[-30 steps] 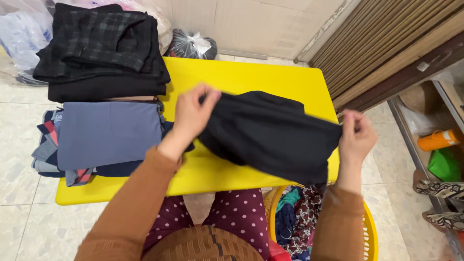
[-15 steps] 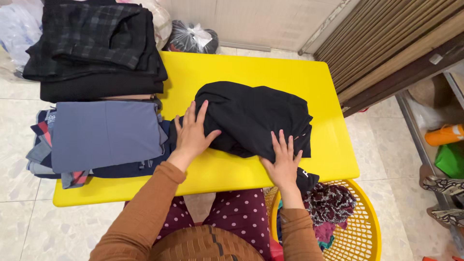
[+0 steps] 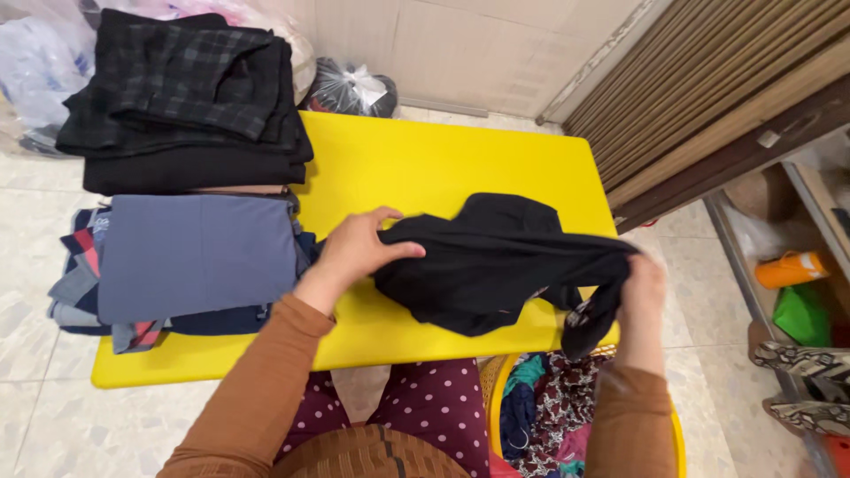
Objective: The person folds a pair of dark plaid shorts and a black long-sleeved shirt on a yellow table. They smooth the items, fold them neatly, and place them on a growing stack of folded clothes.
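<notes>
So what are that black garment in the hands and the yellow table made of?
The black garment looks like soft, matte knit or woven cloth: it drapes and creases between the left hand and right hand. The yellow table seems to be smooth plastic or laminate, with a faint sheen.

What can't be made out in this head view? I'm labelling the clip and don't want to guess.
- Right hand: fingertips buried in the black garment.
- Basket: cut off by the bottom edge, partly behind the right arm.
- Lower layers of the grey stack: covered by the top piece.
- Shelf items at the right edge: cropped.
</notes>
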